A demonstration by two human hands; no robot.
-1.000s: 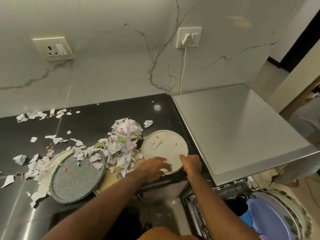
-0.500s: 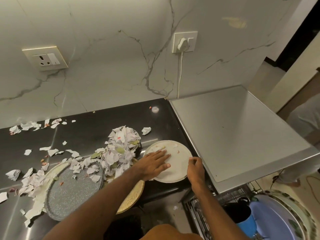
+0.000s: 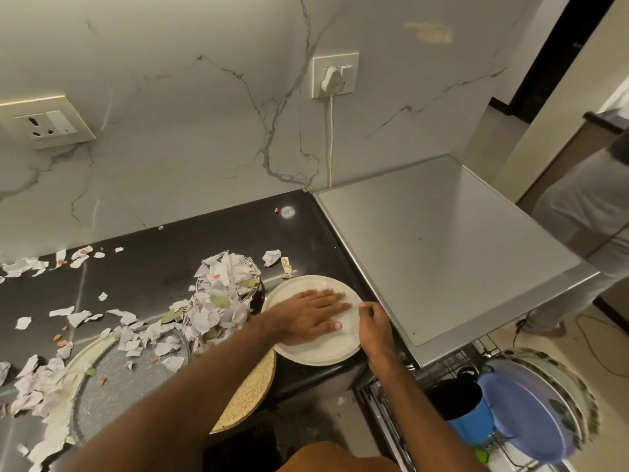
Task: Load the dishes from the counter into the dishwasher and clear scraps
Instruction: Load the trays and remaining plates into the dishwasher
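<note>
White plate point(image 3: 316, 350) — round, shallow, lying flat at the near right corner of the black table point(image 3: 163, 264). Its rim at 3 o'clock is just beside the steel dishwasher top point(image 3: 442, 253).

Left hand point(image 3: 313, 316) — open, palm down, fingers straight and close together. It is pressed flat on the plate's middle with the fingertips toward 3 o'clock.

Right hand point(image 3: 374, 325) — at the plate's 3 o'clock rim, fingers curled onto the edge and holding it.

Steel bowl point(image 3: 255, 279) — at 10 o'clock of the plate, close against it; whether they touch cannot be told. It is heaped with torn paper scraps point(image 3: 218, 301) and a few green leaves.

Tan speckled disc point(image 3: 252, 386) — at 7 o'clock, its edge tucked under the white plate. It overhangs the table's front edge, and the left forearm crosses it.

Grey speckled plate point(image 3: 129, 386) — at 8 o'clock, beyond the disc, with scraps strewn on its far half.

Loose scraps lie scattered over the table toward 9 and 10 o'clock, thickest at the left edge of view.

Dishwasher rack point(image 3: 391, 403) — at 5 o'clock, pulled out below table level. It holds a blue mug point(image 3: 471, 420) with a dark inside and a lilac plate point(image 3: 524, 410) on edge. A leaf-patterned plate point(image 3: 575, 383) stands behind the lilac one.

Marble wall point(image 3: 204, 131) — a socket point(image 3: 335, 76) at 12 o'clock carries a white plug and cord. A second switch plate point(image 3: 47, 122) sits at 10 o'clock.

Another person point(image 3: 585, 212) in light clothing stands on the floor at 3 o'clock, beyond the dishwasher.
</note>
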